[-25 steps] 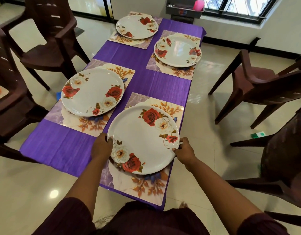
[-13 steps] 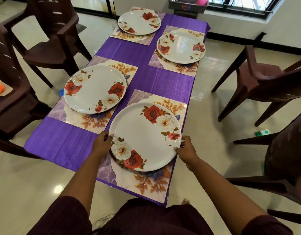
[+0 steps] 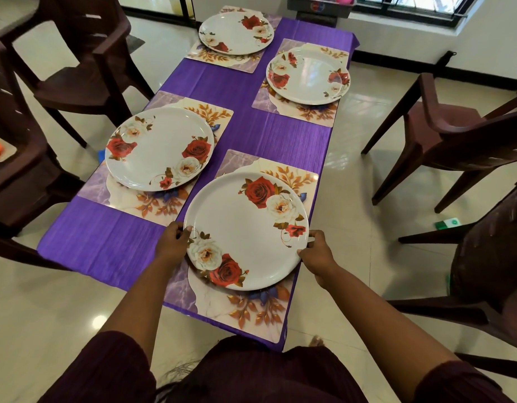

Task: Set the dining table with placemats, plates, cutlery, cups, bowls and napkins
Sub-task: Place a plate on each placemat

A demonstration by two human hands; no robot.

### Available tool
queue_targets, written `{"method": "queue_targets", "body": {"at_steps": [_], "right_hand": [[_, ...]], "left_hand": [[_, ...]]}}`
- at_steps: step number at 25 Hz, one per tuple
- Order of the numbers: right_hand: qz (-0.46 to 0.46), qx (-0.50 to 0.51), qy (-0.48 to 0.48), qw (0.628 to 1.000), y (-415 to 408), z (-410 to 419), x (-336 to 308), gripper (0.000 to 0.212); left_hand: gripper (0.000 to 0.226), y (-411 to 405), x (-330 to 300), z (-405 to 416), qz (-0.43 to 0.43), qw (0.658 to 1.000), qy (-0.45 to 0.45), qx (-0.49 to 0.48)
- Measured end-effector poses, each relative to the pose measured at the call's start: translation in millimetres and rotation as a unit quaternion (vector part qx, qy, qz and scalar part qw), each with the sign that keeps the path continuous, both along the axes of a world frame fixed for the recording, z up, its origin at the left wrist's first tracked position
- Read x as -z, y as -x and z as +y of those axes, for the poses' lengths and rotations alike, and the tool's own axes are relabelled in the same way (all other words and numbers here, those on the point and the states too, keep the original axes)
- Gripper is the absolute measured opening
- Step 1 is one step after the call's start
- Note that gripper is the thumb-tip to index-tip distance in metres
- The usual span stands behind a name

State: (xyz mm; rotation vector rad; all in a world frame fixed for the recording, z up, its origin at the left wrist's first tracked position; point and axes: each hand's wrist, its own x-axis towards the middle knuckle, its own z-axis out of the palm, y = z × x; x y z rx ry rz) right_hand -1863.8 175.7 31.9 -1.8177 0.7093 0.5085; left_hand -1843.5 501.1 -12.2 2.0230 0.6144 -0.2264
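A white plate with red and white roses (image 3: 245, 231) lies on the near right placemat (image 3: 251, 312). My left hand (image 3: 171, 242) grips its left rim and my right hand (image 3: 316, 254) grips its right rim. Three more rose plates sit on their own placemats: near left plate (image 3: 159, 148), far right plate (image 3: 308, 75), far left plate (image 3: 236, 32). All stand on a table with a purple cloth (image 3: 106, 242).
Dark brown plastic chairs stand on both sides: left chair (image 3: 77, 62), right chair (image 3: 460, 135), near right chair (image 3: 489, 263). A grey rack (image 3: 318, 7) sits past the table's far end. A green item (image 3: 447, 223) lies on the tiled floor at right.
The near right plate has shifted slightly away from me on its placemat, still held at both rims. The view has tilted a little.
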Motion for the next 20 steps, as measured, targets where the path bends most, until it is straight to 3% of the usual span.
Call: {"method": "queue_targets", "body": {"at_steps": [20], "right_hand": [[-0.002,0.037,0.020,0.999,5.6,9.6,-1.8,0.037]], "left_hand": [[0.015,3.8,-7.0,-1.2,0.004,1.000,0.018,0.007]]}}
